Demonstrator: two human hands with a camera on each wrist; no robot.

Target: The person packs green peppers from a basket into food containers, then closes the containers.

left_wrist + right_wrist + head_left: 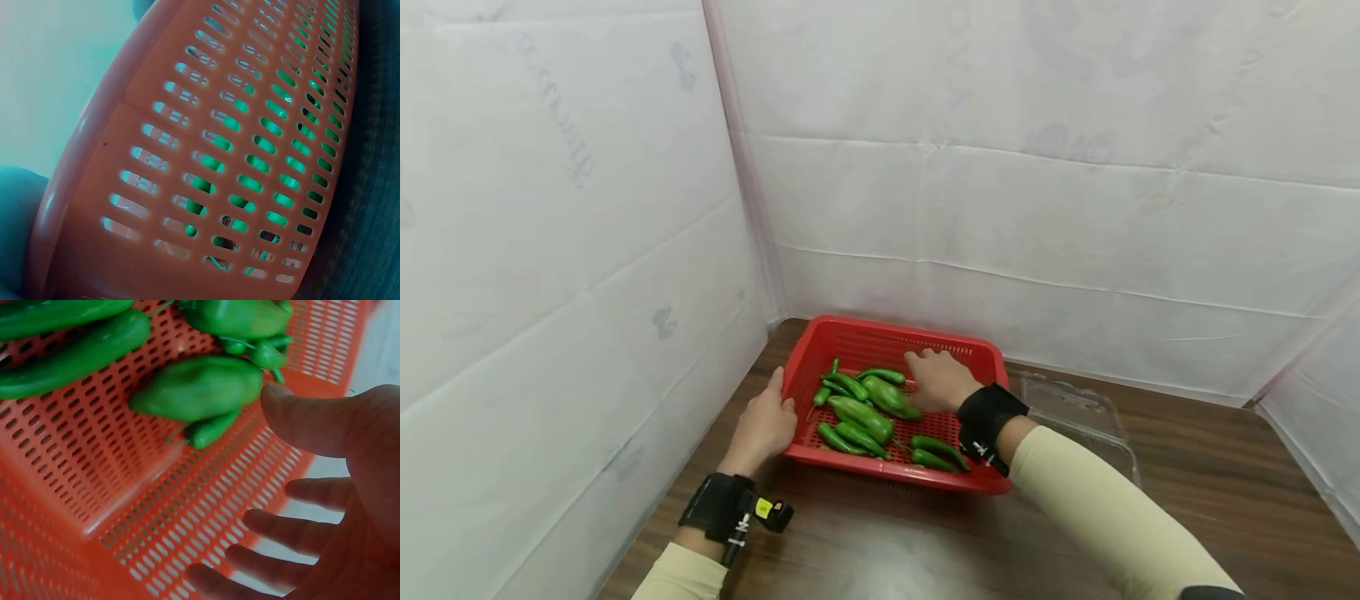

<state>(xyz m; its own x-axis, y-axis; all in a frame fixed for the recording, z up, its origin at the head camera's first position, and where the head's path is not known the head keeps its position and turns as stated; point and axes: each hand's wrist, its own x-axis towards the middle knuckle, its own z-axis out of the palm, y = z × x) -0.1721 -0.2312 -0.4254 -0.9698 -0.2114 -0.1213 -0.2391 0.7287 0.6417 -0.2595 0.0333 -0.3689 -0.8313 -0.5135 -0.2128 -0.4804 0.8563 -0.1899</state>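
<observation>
Red perforated plastic basket [880,342] sat centre frame in the head view, on a dark wood-grain tabletop [1210,467], close to the corner of the white sheeted walls [1000,167]. Held a pile of green peppers [861,412], long thin ones mixed with a few fatter ones, mostly in the basket's left and lower part.

Left hand [763,425] rested against the basket's left rim, fingers laid along the outer wall, thumb near the top edge. How tightly it gripped: could not tell. Left wrist view filled by the slotted basket wall [237,156], green showing through the slots.

Right hand [936,379] reached into the basket's upper right area, palm down, just beside the fatter peppers. Right wrist view showed the hand [337,506] spread open, fingers [294,528] loosely extended over the basket floor, thumb tip close to a fat green pepper [200,387] but apart from it. Held nothing.

Clear plastic clamshell tray [1078,412] lay on the table just right of the basket, partly hidden by the right forearm. Black wrist straps on both arms, cream sleeves.
</observation>
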